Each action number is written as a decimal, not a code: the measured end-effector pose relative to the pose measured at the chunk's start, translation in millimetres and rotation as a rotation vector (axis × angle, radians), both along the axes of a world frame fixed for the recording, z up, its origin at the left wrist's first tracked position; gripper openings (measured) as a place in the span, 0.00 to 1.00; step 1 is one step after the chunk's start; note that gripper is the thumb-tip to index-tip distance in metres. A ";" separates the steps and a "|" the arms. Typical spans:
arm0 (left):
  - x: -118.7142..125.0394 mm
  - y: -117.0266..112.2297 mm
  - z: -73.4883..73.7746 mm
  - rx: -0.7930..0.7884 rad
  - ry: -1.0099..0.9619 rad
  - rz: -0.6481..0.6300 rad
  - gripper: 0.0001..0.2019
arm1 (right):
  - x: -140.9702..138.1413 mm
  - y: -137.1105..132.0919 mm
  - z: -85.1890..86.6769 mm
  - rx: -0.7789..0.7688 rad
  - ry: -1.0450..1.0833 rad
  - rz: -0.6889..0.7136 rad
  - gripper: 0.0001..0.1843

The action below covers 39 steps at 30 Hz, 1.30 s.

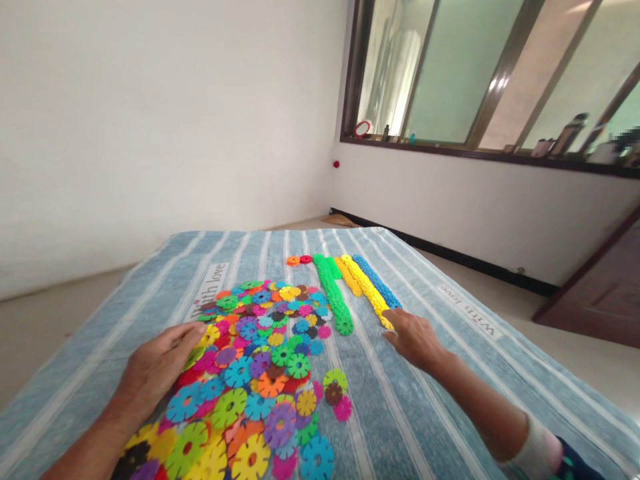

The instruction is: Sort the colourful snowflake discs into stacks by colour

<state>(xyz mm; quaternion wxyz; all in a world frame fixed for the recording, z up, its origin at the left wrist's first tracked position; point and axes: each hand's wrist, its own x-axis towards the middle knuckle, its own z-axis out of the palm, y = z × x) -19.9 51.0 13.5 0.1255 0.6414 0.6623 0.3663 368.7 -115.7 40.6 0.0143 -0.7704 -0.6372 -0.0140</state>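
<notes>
At near end of yellow row (367, 288) | right fingers (396, 319): pinch unclear | left fingers (193, 331): likewise unclear, at disc pile (237, 371)

The striped cloth (415, 293) reads "With love" in two places: a left print (215, 281) and a right print (470, 311).

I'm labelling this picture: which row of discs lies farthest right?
The blue row: it lies right of the bright yellow row, while the long green row is farther left.
</notes>
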 end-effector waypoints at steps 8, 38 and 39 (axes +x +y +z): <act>4.4 -18.4 0.7 -0.035 -0.115 -0.167 0.21 | -72.2 -11.0 -14.2 0.084 0.136 0.334 0.07; 5.0 -22.9 -10.4 -0.007 -0.101 -0.237 0.17 | -111.3 -0.7 -64.8 0.340 0.277 0.557 0.11; 4.9 -22.8 -10.6 0.000 -0.085 -0.238 0.17 | -111.0 -0.5 -64.5 0.339 0.282 0.561 0.11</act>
